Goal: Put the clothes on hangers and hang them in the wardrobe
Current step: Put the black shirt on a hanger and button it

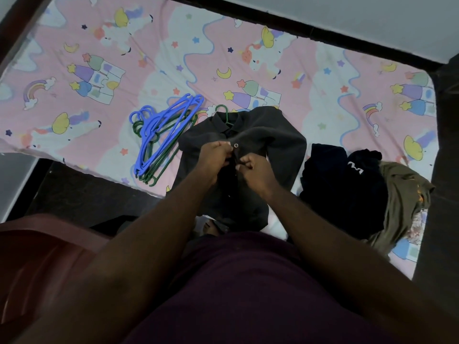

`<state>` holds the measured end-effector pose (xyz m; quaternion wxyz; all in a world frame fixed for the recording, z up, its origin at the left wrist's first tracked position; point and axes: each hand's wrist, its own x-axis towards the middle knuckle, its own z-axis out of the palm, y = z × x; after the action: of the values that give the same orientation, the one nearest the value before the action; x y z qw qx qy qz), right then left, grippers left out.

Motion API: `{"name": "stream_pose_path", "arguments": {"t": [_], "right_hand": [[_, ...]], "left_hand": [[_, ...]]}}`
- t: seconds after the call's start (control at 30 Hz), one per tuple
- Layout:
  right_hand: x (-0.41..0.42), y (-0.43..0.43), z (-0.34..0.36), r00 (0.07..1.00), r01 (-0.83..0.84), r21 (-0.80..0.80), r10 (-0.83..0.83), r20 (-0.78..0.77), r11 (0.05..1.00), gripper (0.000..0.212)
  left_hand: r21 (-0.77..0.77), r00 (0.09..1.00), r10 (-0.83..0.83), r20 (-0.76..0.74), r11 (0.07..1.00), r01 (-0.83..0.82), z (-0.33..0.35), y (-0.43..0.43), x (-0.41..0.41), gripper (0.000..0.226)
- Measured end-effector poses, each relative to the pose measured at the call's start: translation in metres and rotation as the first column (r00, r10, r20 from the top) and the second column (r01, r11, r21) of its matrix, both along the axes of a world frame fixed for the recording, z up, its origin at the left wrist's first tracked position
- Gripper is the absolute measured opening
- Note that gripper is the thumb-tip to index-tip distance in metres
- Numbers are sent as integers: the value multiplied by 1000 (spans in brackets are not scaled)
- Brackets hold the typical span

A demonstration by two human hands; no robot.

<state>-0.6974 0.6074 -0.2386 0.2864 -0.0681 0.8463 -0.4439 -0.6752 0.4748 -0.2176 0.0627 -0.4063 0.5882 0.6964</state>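
Here, at the left edge, a reddish-brown plastic chair point(37, 247) stands beside the bed point(74, 100) with its pink unicorn sheet. Further right on the sheet lies a loose pile of blue and green hangers point(164, 135), just beside the dark grey shirt point(268, 135). The shirt is spread flat at the bed's near edge, a green hanger hook point(223, 112) poking out at its collar. The left hand point(216, 157) pinches the shirt's front placket beside a pale button point(236, 145); the right hand point(253, 170), fingers curled, grips the same placket just below. Right of the shirt sit a crumpled black garment point(342, 189) and, touching it, an olive garment point(402, 199).
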Motion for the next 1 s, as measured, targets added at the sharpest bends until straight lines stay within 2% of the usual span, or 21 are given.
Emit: {"name": "stream_pose_path", "arguments": {"t": [0.1,0.17,0.2,0.23,0.3,0.33,0.4,0.47,0.53,0.57,0.63,0.7,0.73,0.87,1.0], "right_hand": [[-8,3,15,991,-56,30,60,-121,998,5],[-14,6,24,985,-95,30,99,-140,995,3],[-17,8,27,985,-98,27,101,-139,995,4],[-19,9,29,988,-84,19,86,-128,996,4],[-22,13,30,995,-26,-3,25,-92,1000,7],[-22,14,31,998,12,-18,-13,-68,1000,9],[-22,18,32,998,67,-54,-68,-9,996,13],[-21,20,30,996,85,-81,-82,45,993,13],[-20,22,29,991,97,-99,-88,100,990,11],[-20,23,28,988,104,-103,-91,122,989,10],[-20,24,30,987,86,-99,-72,141,991,11],[-21,24,33,991,57,-90,-45,130,994,11],[-21,24,35,992,50,-89,-39,123,995,11],[-22,27,38,987,40,-96,-25,159,995,12],[-24,31,39,976,44,-121,-17,218,992,13]], "left_hand": [[-47,987,-151,-55,988,148,-7,-3,9,12],[-100,957,-289,-6,953,287,-12,2,17,32],[-208,941,-337,30,919,335,-14,8,23,42],[-332,943,-332,28,887,322,-17,14,29,48],[-511,976,-211,-62,846,151,-20,27,39,43],[-527,979,-175,-101,844,96,-17,33,41,35],[-472,966,-239,-98,866,166,-15,42,39,24],[-419,940,-337,-48,861,287,-15,45,36,26],[-373,939,-344,-33,875,308,-14,47,37,32],[-383,944,-328,-31,876,292,-15,49,38,35],[-508,971,-235,-38,842,184,-13,55,43,38],[-647,990,-118,-80,761,38,-10,63,49,34],[-683,990,-112,-80,730,27,-9,66,50,31],[-664,983,-181,-37,740,111,-7,77,49,21],[-611,988,-111,-107,792,23,1,87,48,10]]}}
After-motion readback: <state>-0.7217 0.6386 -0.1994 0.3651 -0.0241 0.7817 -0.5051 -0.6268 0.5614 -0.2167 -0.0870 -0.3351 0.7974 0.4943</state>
